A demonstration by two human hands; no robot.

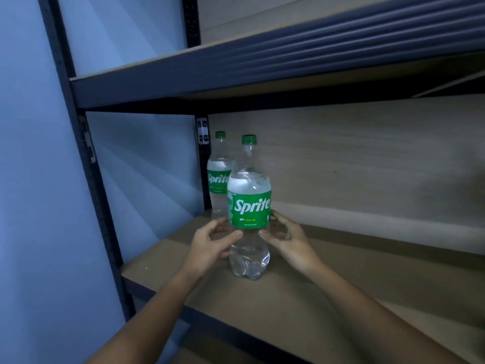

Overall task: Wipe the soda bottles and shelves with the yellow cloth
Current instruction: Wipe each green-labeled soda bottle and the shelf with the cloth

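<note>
A clear Sprite bottle (249, 206) with a green cap and green label stands upright near the front left of the brown shelf board (341, 279). My left hand (210, 245) holds its left side just below the label, thumb on the front. My right hand (288, 240) holds the right side the same way. A second Sprite bottle (217, 177) stands behind it in the back left corner, partly hidden. No yellow cloth is in view.
The dark metal frame post (89, 158) runs down the left, with a blue wall (31, 179) beyond it. An upper shelf (262, 72) overhangs the bottles. The shelf's pale back panel (367, 158) stretches to the right.
</note>
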